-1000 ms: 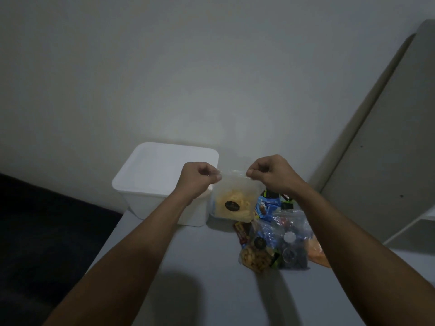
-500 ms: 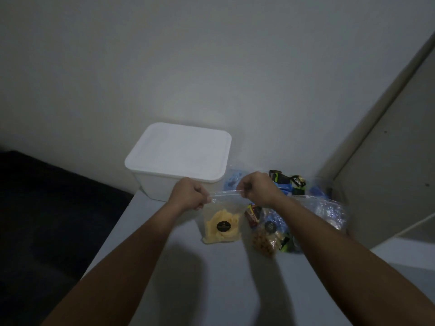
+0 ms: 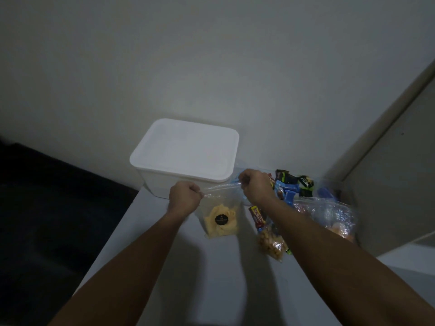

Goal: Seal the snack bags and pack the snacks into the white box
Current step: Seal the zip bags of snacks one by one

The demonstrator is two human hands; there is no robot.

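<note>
Clear snack bag (image 3: 220,217) w/ yellow chips, upright on table (image 3: 211,278) just in front of lidded white box (image 3: 186,151). Top seal pinched at either end by left hand (image 3: 184,196) & right hand (image 3: 255,188). Judged light, limp, crushable; best held by seal strip.

Head-worn view, forward and down, close over table (image 3: 211,278)

Both my bare forearms reach forward from the bottom of the view and draw closer together toward the wrists. My left hand (image 3: 185,196) is curled into a loose fist, knuckles up, thumb and fingers pinched together. My right hand (image 3: 255,184) sits slightly higher, fingers curled and pinching likewise.
</note>
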